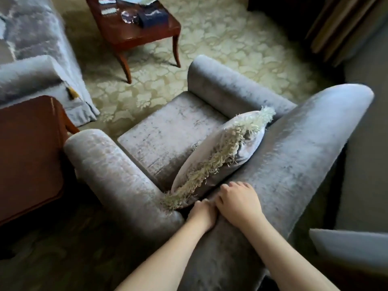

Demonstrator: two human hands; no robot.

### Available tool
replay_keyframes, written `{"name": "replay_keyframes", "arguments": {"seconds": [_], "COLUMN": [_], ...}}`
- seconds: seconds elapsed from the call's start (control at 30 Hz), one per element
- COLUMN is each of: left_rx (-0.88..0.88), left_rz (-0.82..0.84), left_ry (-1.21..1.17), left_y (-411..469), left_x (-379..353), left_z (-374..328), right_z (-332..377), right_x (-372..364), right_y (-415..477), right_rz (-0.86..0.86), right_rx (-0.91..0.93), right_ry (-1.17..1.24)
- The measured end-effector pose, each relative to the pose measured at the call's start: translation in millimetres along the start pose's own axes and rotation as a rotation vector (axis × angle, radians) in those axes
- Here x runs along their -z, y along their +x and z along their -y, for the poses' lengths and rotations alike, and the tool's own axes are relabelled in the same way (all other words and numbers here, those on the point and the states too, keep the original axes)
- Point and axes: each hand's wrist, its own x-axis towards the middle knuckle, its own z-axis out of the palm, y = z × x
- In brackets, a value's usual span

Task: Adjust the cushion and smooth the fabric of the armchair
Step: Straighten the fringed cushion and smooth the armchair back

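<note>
I look down from behind a grey velvet armchair. A grey cushion with a cream fringe stands on edge on the seat and leans against the backrest. My left hand reaches over the backrest at the cushion's lower corner, its fingertips hidden in the gap behind the cushion. My right hand lies flat on top of the backrest, palm down with the fingers slightly spread, just beside the cushion's edge. The two hands touch each other.
A dark wooden side table stands left of the armchair's left arm. A wooden coffee table with small items stands on the patterned carpet ahead. A grey sofa is at the far left, curtains at the upper right.
</note>
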Motion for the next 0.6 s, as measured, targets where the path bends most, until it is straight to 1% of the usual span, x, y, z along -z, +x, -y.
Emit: {"name": "replay_keyframes", "arguments": {"seconds": [0.03,0.1,0.13,0.17,0.23,0.3,0.4,0.5,0.6], "left_rx": [-0.095,-0.228,-0.275,-0.313,-0.286,-0.216,-0.220,-0.187,-0.162], "left_rz": [0.029,-0.018,-0.014,-0.017,0.017,0.054,0.039,0.048,0.073], "left_ry": [0.052,0.072,0.093,0.082,-0.029,-0.141,-0.256,-0.314,-0.401], "left_y": [-6,-16,-24,-30,-39,-45,-51,-48,-47], "left_x": [-5,-8,-9,-11,-12,-10,-11,-10,-7], "left_z": [3,1,6,14,28,34,41,46,42], "right_z": [5,17,29,44,73,96,118,127,123], "right_x": [2,4,5,6,1,-6,-18,-33,-35], "right_y": [-16,-35,-50,-69,-104,-137,-172,-183,-178], "right_rz": [-0.052,-0.195,-0.254,-0.303,-0.383,-0.416,-0.440,-0.490,-0.496], "right_rx": [-0.085,-0.191,-0.281,-0.370,-0.435,-0.425,-0.371,-0.305,-0.278], "right_ry": [0.005,0.098,0.150,0.193,0.224,0.256,0.274,0.269,0.244]}}
